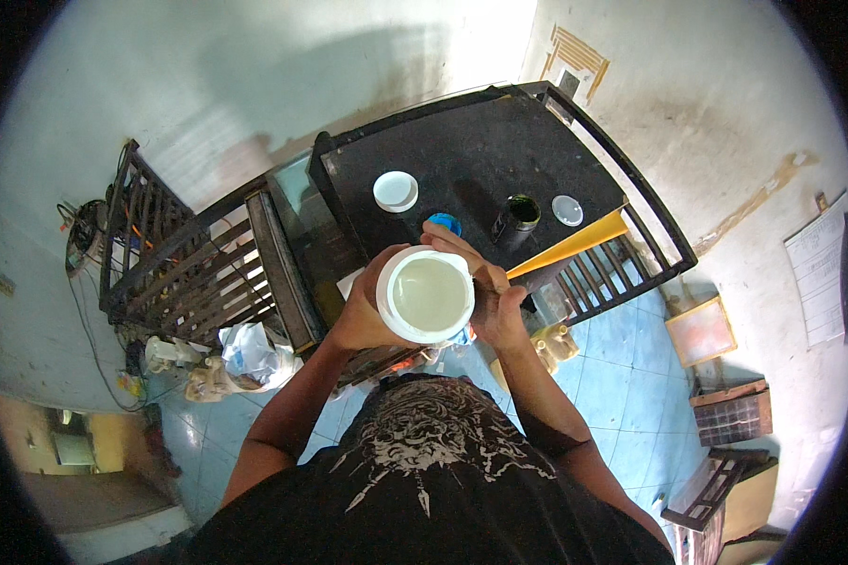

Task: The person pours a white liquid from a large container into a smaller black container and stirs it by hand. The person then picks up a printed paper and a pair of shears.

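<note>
My left hand [363, 306] is closed round the left side of an open white tub [386, 311], which holds a pale liquid. My right hand [490, 301] grips the tub's right side, its fingers along the far rim. Beyond them, partly hidden, a blue round item [443, 220] sits on the black tabletop [443, 151]. Also on it are a white lid [395, 188], an open dark can [514, 226] with dark green at its mouth, and a small translucent lid [567, 210]. A long yellow tapered object [575, 243] lies along the table's right edge.
Dark slatted railings [179, 273] flank the table. Coiled cables [89, 235] hang at the left wall. Jugs and bags [254, 353] stand on the blue tiled floor [612, 377]. Framed boards [694, 330] and wooden pieces [725, 490] lean along the right wall.
</note>
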Demonstrator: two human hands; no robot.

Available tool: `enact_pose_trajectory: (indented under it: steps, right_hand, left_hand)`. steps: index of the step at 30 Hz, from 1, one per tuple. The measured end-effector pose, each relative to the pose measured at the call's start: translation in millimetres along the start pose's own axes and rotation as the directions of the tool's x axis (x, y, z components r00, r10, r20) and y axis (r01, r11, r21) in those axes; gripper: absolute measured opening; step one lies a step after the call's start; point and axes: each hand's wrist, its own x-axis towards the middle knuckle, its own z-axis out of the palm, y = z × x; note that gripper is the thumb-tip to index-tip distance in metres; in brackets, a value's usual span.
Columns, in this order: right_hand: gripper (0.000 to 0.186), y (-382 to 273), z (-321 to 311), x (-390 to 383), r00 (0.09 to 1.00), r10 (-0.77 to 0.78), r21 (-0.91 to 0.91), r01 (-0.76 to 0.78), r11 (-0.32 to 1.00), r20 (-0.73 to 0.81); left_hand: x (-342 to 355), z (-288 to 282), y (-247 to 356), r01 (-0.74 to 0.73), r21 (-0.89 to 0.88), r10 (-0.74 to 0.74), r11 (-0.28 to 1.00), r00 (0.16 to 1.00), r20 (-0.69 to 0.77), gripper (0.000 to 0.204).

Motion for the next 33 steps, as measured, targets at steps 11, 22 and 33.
enact_pose_trajectory:
  steps: [11, 22, 33]
  right_hand:
    - [0.111, 1.2, 7.0, -2.4, 0.991, -0.008, 0.084, 0.019, 0.996, -0.132]
    - [0.113, -2.3, 11.3, -0.9, 0.969, -0.036, 0.067, 0.053, 0.996, -0.244]
    - [0.115, -4.8, 12.6, 4.6, 0.942, -0.1, -0.082, 0.078, 0.994, -0.319]
  left_hand:
    - [1.7, 5.7, 14.1, 0.027, 0.059, -0.028, 0.998, 1.0, 0.009, 0.105]
    - [8.4, 8.2, 14.0, 0.043, 0.073, -0.04, 0.996, 0.999, -0.034, 0.117]
    - [13.1, 16.6, 25.7, 0.024, 0.157, -0.01, 0.987, 0.996, -0.092, 0.109]
